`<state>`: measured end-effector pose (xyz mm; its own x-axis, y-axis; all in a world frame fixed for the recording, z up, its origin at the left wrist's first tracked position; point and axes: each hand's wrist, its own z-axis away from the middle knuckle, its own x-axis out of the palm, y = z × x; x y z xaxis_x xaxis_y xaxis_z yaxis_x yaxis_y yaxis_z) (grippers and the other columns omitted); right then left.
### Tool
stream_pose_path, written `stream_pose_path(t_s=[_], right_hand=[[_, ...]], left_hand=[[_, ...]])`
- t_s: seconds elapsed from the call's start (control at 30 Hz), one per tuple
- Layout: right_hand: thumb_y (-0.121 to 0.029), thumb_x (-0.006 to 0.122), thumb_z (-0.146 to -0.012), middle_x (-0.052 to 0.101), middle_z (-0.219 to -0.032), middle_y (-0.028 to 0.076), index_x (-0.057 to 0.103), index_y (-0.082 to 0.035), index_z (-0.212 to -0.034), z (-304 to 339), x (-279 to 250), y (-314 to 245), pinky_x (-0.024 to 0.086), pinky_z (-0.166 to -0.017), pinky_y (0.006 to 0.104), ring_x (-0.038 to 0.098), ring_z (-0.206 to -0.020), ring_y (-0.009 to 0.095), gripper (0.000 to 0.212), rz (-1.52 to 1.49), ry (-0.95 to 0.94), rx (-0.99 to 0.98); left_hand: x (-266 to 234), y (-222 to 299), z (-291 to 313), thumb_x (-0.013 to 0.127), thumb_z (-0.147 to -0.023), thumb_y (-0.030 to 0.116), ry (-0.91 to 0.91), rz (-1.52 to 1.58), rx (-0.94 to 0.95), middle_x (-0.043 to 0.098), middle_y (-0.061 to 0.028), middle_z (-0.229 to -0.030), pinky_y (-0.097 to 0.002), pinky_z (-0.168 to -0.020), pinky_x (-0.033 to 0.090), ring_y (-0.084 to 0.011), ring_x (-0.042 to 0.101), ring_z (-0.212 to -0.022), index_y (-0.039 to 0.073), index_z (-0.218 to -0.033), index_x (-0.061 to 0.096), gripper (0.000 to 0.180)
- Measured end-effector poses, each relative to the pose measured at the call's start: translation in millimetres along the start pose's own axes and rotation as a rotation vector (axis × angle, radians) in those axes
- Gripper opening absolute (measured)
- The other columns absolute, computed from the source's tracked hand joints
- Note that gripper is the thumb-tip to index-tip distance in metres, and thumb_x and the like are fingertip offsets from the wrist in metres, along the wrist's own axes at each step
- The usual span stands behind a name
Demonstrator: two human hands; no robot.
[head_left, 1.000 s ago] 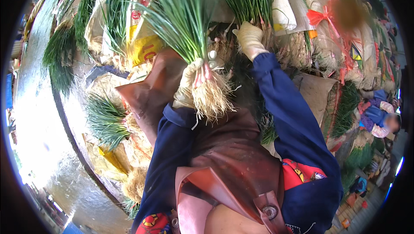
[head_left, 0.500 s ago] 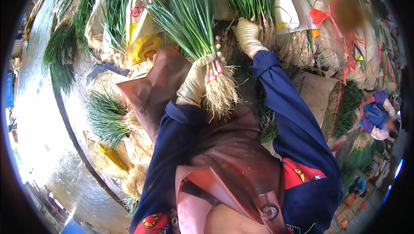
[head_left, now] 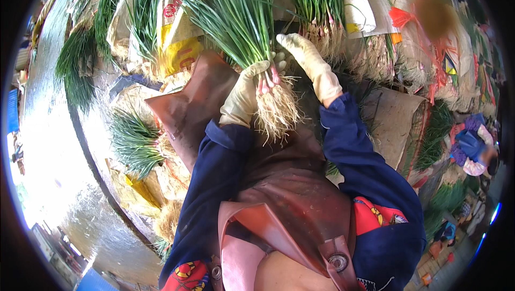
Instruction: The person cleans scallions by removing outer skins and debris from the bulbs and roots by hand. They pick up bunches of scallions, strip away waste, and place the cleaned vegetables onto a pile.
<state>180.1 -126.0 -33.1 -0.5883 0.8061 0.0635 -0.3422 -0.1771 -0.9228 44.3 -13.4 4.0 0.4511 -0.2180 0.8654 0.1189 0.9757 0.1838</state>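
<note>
Roots down and leaves up, a bunch of spring onions stands in front of my chest. My gloved left hand is wrapped round its lower stems, just above the pale bulbs and tangled roots. Close by on the right, my gloved right hand reaches toward the stems with a finger stretched out. Its other fingers are partly hidden, and I see nothing held in it. Behind it lies a larger heap of spring onions.
A brown apron covers my lap. More onion bundles lie at the left on sacking, beside a wet metallic-looking surface. Sacks with orange ties stand at the back right. Another person is at the far right.
My right hand has left the heap at the back and come left and nearer, beside the bunch. My left hand keeps its hold, with the bunch slightly shifted.
</note>
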Motion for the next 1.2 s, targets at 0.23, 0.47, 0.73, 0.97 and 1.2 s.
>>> stream_pose_path(t_s=[0.23, 0.47, 0.73, 0.97, 1.2], right_hand=[[-0.018, 0.066, -0.083, 0.056, -0.063, 0.0, 0.059, -0.007, -0.081, -0.5, 20.0, -21.9, 0.044, -0.05, 0.0222, 0.053, -0.052, 0.01, 0.013, -0.406, -0.121, 0.278], [-0.033, 0.063, -0.079, 0.065, -0.091, 0.012, 0.065, -0.007, -0.096, -18.6, -29.1, 28.1, 0.049, -0.072, 0.0369, 0.062, -0.081, 0.028, 0.031, 1.43, -0.339, 0.189], [-0.046, 0.07, -0.072, 0.064, -0.078, 0.011, 0.06, -0.006, -0.086, -36.9, -71.1, -34.1, 0.047, -0.065, 0.0364, 0.06, -0.071, 0.028, 0.043, 1.429, 0.471, -0.072], [-0.021, 0.073, -0.076, 0.062, -0.077, 0.002, 0.058, -0.004, -0.092, -52.7, -124.4, 24.9, 0.047, -0.07, 0.027, 0.056, -0.07, 0.013, 0.028, 0.74, 0.383, -0.085], [-0.018, 0.06, -0.086, 0.063, -0.082, 0.005, 0.058, -0.003, -0.101, -38.4, -131.4, 2.7, 0.048, -0.065, 0.024, 0.059, -0.069, 0.011, 0.021, -0.103, 0.114, 0.025]], left_hand=[[-29.8, 6.9, -10.6, 0.06, -0.08, 0.008, -0.162, -0.041, 0.045, 0.058, -0.0137, -0.111, -0.0322, -0.072, 0.053, -0.0224, 0.06, -0.089, -0.001, -0.115, 0.051, 0.038], [-20.6, 3.1, 8.9, 0.056, -0.082, 0.006, -0.209, 0.22, 0.073, 0.056, -0.0145, -0.113, -0.0329, -0.07, 0.053, -0.024, 0.06, -0.088, -0.001, -0.114, 0.052, 0.033], [-27.6, 5.0, -4.3, 0.052, -0.086, 0.009, -0.249, 0.172, 0.053, 0.057, -0.0202, -0.098, -0.0174, -0.041, 0.046, -0.0208, 0.06, -0.071, -0.005, -0.126, 0.04, 0.045], [-6.9, 2.0, 8.2, 0.053, -0.085, 0.011, -0.135, 0.179, 0.121, 0.061, -0.0203, -0.091, -0.0273, -0.058, 0.052, -0.0232, 0.06, -0.073, -0.007, -0.12, 0.045, 0.04], [-28.7, 7.7, 2.3, 0.053, -0.084, 0.011, -0.177, 0.167, 0.128, 0.062, -0.0178, -0.093, -0.0337, -0.072, 0.05, -0.0249, 0.06, -0.075, -0.006, -0.118, 0.048, 0.039]])
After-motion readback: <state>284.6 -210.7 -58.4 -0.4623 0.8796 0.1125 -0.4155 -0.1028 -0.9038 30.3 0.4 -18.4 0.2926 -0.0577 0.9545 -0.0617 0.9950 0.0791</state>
